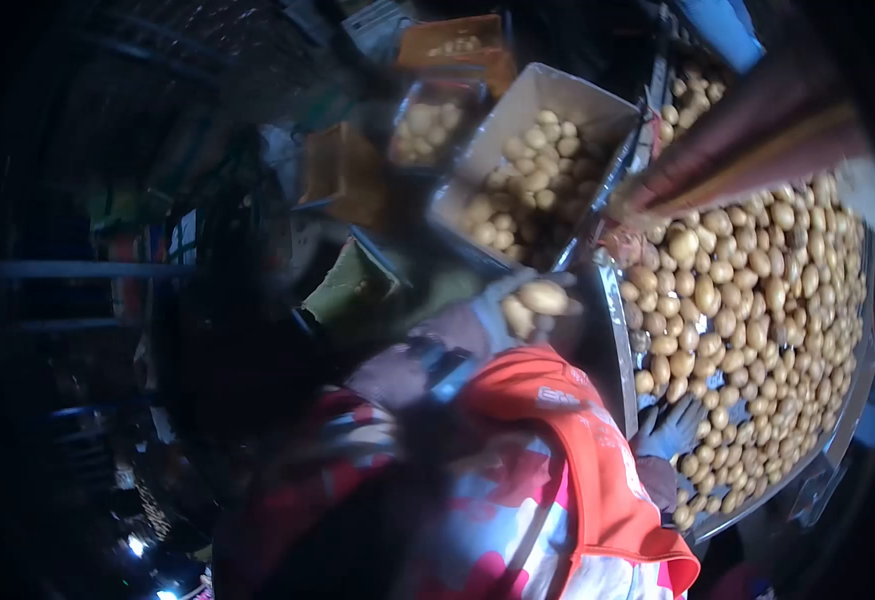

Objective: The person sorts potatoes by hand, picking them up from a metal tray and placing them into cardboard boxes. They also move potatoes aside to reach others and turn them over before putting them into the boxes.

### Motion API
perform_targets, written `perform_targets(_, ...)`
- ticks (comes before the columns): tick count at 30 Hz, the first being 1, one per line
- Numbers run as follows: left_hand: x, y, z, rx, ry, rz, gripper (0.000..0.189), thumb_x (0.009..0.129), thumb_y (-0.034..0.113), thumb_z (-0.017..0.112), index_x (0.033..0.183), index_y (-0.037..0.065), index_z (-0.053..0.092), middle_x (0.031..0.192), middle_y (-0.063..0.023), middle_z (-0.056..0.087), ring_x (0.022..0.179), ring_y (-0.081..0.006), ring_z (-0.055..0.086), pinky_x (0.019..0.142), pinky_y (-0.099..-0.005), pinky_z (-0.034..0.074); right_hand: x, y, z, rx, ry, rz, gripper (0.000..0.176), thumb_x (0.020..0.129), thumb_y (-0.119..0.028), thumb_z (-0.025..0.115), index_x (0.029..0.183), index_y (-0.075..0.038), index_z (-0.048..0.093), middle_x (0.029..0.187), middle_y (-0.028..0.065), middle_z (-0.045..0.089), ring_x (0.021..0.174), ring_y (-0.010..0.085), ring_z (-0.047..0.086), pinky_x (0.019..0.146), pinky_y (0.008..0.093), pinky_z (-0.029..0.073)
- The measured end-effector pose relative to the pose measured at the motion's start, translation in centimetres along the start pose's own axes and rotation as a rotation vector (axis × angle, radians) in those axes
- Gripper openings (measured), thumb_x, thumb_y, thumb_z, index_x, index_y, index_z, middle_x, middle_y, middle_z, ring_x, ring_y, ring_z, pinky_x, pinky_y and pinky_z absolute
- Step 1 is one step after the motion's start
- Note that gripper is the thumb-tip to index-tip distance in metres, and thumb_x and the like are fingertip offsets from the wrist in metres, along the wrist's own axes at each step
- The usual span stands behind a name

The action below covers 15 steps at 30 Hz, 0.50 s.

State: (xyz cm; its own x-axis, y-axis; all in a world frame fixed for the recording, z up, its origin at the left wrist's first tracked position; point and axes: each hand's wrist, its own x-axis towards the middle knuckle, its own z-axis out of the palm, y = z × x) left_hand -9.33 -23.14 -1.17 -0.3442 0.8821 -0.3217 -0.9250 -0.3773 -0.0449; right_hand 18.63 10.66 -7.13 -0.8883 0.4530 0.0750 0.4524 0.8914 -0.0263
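My left hand (509,290), in a grey glove, is closed around a couple of potatoes (543,297) beside the sorting table, below a large box of potatoes. Gloved in dark blue-grey, my right hand (669,428) rests on the potatoes at the near left part of the table. Its fingers are stretched out, and no potato shows in its grip. Many potatoes (747,290) cover the table, with small patches of dark surface between them. A metal rim (617,335) runs along the table's left side, between my hands.
A large pale box (467,190) holds potatoes. Behind it stand a smaller crate of potatoes (425,130) and an orange crate (502,70). A brown crate (332,175) and a green container (352,285) are further left. Another person's reddish sleeve (747,140) reaches over the table.
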Motion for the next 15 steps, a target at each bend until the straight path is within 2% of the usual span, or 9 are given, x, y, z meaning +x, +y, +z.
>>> perform_targets(2, -4.0, 4.1, -0.9, -0.086, 0.057, 0.177, 0.052, 0.097, 0.043, 0.059, 0.14, 0.015, 0.053, 0.126, -0.0227, 0.064, 0.083, -0.0267, 0.07, 0.063, -0.0406, 0.061, -0.1, 0.0, 1.3, 0.002, 0.168, -0.03, 0.082, 0.084, -0.028, 0.068, 0.154, -0.002, 0.033, 0.15, 0.03, 0.039, 0.139, 0.0514, 0.035, 0.114, 0.0586, 0.029)
perform_targets(3, -5.6, 6.4, -0.8, -0.169, 0.124, 0.258, 0.048, 0.097, 0.041, 0.059, 0.136, 0.013, 0.056, 0.124, -0.0211, 0.064, 0.088, -0.0284, 0.071, 0.061, -0.0407, 0.061, 0.2, -0.1, 1.4, 0.013, -0.004, 0.105, 0.083, 0.084, -0.025, 0.068, 0.155, -0.004, 0.032, 0.15, 0.0296, 0.039, 0.139, 0.051, 0.035, 0.115, 0.0585, 0.029)
perform_targets(5, -6.6, 11.0, 3.7, -0.276, 0.454, 0.606, 0.042, 0.098, 0.039, 0.056, 0.129, 0.011, 0.06, 0.12, -0.0166, 0.066, 0.095, -0.0288, 0.068, 0.068, -0.038, 0.061, 0.0, 0.0, 1.2, 0.016, 0.051, 0.053, 0.084, 0.082, -0.022, 0.068, 0.155, -0.003, 0.033, 0.151, 0.0285, 0.039, 0.141, 0.0493, 0.035, 0.116, 0.0566, 0.029)
perform_targets(8, -8.4, 19.2, -0.2, -0.196, 0.634, 0.837, 0.045, 0.099, 0.04, 0.055, 0.131, 0.009, 0.058, 0.122, -0.0158, 0.067, 0.094, -0.0267, 0.068, 0.069, -0.0357, 0.06, 0.5, -3.5, -3.8, 0.068, 0.055, 0.054, 0.085, 0.08, -0.022, 0.069, 0.154, -0.002, 0.035, 0.153, 0.0272, 0.039, 0.144, 0.0468, 0.033, 0.117, 0.0547, 0.028)
perform_targets(9, -8.7, 20.9, -1.5, -0.176, 0.659, 0.854, 0.046, 0.099, 0.04, 0.055, 0.132, 0.008, 0.058, 0.122, -0.0156, 0.067, 0.093, -0.0259, 0.068, 0.07, -0.0349, 0.059, 0.5, -3.0, -3.2, 0.106, 0.09, 0.028, 0.084, 0.078, -0.021, 0.07, 0.153, -0.001, 0.037, 0.153, 0.0263, 0.039, 0.145, 0.0454, 0.033, 0.119, 0.0534, 0.026)
perform_targets(12, -9.3, 23.8, -5.8, -0.054, 0.685, 0.798, 0.049, 0.1, 0.04, 0.055, 0.134, 0.005, 0.056, 0.123, -0.0148, 0.067, 0.092, -0.0238, 0.068, 0.072, -0.0326, 0.058, 0.4, -3.3, -3.5, 0.012, 0.12, 0.048, 0.082, 0.078, -0.022, 0.071, 0.15, -0.001, 0.04, 0.149, 0.0263, 0.044, 0.14, 0.0464, 0.039, 0.116, 0.0546, 0.03)
perform_targets(13, -8.7, 24.1, -6.6, 0.003, 0.681, 0.748, 0.05, 0.1, 0.041, 0.055, 0.135, 0.005, 0.055, 0.124, -0.0145, 0.067, 0.091, -0.023, 0.067, 0.072, -0.0318, 0.058, -0.3, -1.1, 0.2, -0.052, 0.022, 0.169, 0.079, 0.078, -0.022, 0.071, 0.149, -0.001, 0.042, 0.148, 0.0271, 0.045, 0.139, 0.047, 0.041, 0.115, 0.0575, 0.03)
perform_targets(14, -7.5, 24.2, -6.7, 0.107, 0.642, 0.65, 0.052, 0.1, 0.041, 0.055, 0.136, 0.004, 0.055, 0.124, -0.0142, 0.068, 0.091, -0.0223, 0.067, 0.073, -0.0311, 0.057, -0.7, -0.2, 1.3, -0.078, 0.017, 0.144, 0.079, 0.077, -0.023, 0.072, 0.148, 0.0, 0.044, 0.147, 0.0287, 0.046, 0.138, 0.0471, 0.042, 0.113, 0.0599, 0.031)
perform_targets(15, -5.7, 23.6, -6.5, 0.223, 0.578, 0.52, 0.053, 0.1, 0.041, 0.055, 0.137, 0.003, 0.054, 0.125, -0.014, 0.068, 0.09, -0.0216, 0.067, 0.073, -0.0303, 0.057, -0.6, -0.6, 1.0, -0.044, 0.124, 0.061, 0.078, 0.076, -0.023, 0.072, 0.146, -0.001, 0.046, 0.145, 0.0298, 0.048, 0.137, 0.0465, 0.043, 0.111, 0.0601, 0.033)
